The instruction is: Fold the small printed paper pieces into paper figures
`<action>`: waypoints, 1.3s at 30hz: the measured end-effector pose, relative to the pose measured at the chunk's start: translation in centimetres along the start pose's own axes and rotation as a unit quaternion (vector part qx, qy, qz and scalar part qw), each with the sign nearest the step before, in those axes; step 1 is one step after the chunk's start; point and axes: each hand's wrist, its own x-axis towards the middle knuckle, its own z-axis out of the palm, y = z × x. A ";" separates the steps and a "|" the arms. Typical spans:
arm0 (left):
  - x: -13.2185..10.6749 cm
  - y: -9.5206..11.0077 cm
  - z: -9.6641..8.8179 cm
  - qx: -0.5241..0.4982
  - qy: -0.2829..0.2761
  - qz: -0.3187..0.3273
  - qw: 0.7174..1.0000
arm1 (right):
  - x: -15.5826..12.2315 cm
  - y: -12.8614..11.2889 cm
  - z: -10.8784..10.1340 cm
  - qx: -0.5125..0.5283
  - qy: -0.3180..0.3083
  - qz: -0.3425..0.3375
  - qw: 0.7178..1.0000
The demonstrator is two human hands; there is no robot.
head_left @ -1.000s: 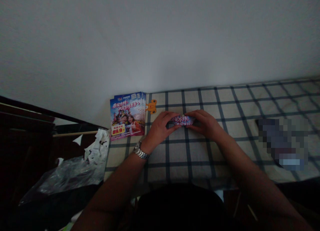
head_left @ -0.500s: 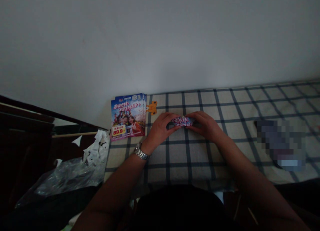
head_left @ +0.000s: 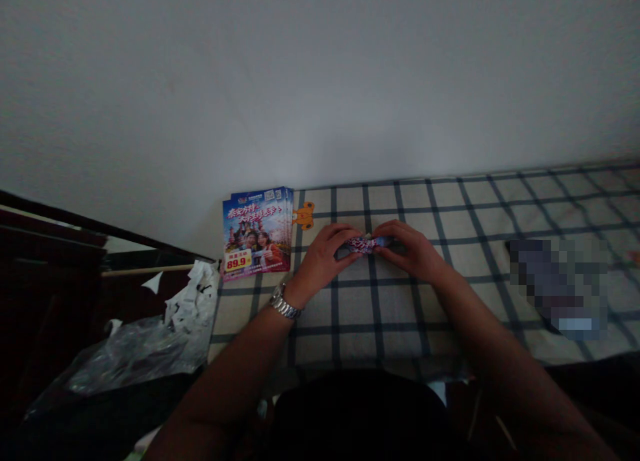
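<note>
Flyer strip folded tighter between my fingers

Glossy folded flyer [head_left: 363,244] had just slimmed down: the pink-and-blue strip showed narrower than a moment before, its printed face turned further in. It sat toward the back edge of the checked cloth [head_left: 380,328], roughly between that edge and the middle. My left hand [head_left: 325,256] held its left end in a narrow pinch, a steel wristwatch [head_left: 284,303] on that wrist. My right hand [head_left: 413,251] held the other end just as closely, fingers curled over the paper, the two hands almost meeting across the strip. Just left of my left hand, at the cloth's back left corner, lay a stack of leaflets [head_left: 256,233] printed with 89.9, an orange cut-out [head_left: 303,215] poking out beside it. Off the left edge, crumpled white paper [head_left: 193,301] lay against a clear plastic bag [head_left: 135,351]. Near the right edge sat a pixelated object [head_left: 557,288] I couldn't make out.
</note>
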 end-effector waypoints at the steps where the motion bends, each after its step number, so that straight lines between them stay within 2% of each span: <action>1: 0.0 0.0 0.0 -0.001 -0.002 -0.001 1.000 | 0.0 0.0 0.0 0.001 0.000 0.001 1.000; 5: 0.1 0.3 -0.1 -0.002 0.004 -0.002 1.000 | 0.1 0.1 0.0 -0.009 0.016 0.003 1.000; 9: 0.2 0.2 -0.3 0.013 0.037 -0.026 0.999 | 0.0 0.8 -0.7 -0.065 0.089 0.011 0.994; 12: 0.1 -0.3 -0.2 0.027 0.046 -0.047 0.997 | -0.2 1.6 -1.6 -0.144 0.164 0.064 0.974; 17: -0.2 -1.0 0.3 0.043 0.029 -0.063 0.997 | -0.6 3.3 -3.6 -0.210 0.231 0.129 0.941; 21: -0.3 -1.1 0.4 0.048 0.027 -0.061 0.997 | -1.2 4.9 -4.7 -0.251 0.252 0.161 0.921; 27: -0.3 -1.0 0.3 0.053 0.022 -0.063 0.996 | -1.6 6.5 -5.2 -0.270 0.261 0.187 0.908; 39: -0.3 -0.8 0.4 0.060 0.017 -0.065 0.996 | -1.6 6.5 -5.2 -0.277 0.265 0.192 0.903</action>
